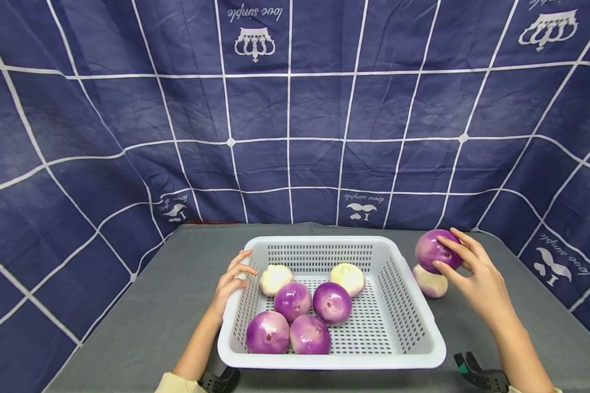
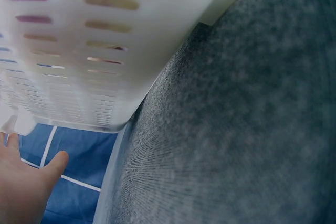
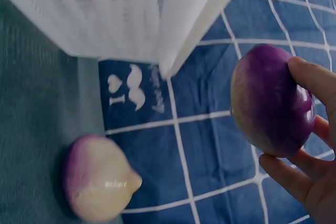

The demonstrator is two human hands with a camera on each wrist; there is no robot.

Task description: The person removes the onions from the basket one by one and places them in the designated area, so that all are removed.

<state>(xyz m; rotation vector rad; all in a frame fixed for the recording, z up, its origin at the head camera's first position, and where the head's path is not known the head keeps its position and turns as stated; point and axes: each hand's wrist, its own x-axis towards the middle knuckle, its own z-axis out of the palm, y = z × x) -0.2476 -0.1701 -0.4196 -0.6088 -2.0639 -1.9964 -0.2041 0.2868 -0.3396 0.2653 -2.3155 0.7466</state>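
Observation:
My right hand (image 1: 477, 273) holds a purple-and-white turnip (image 1: 435, 250) in the air, thumb and fingers around its side. In the right wrist view this turnip (image 3: 270, 100) hangs above the table level. Another turnip (image 1: 430, 283), pale with a purple blush, lies on the table just right of the basket; its pointed root tip shows in the right wrist view. My left hand (image 1: 228, 284) is at the left rim of a white plastic basket (image 1: 331, 361), fingers spread and relaxed over the rim. Inside the basket sit several turnips (image 1: 311, 334), some purple side up, others pale side up.
A grey cloth (image 1: 142, 327) covers the table under the basket. Blue curtain (image 1: 319, 109) with white grid lines hangs behind and on both sides. The basket's right part shows its bare slotted floor (image 1: 373, 333).

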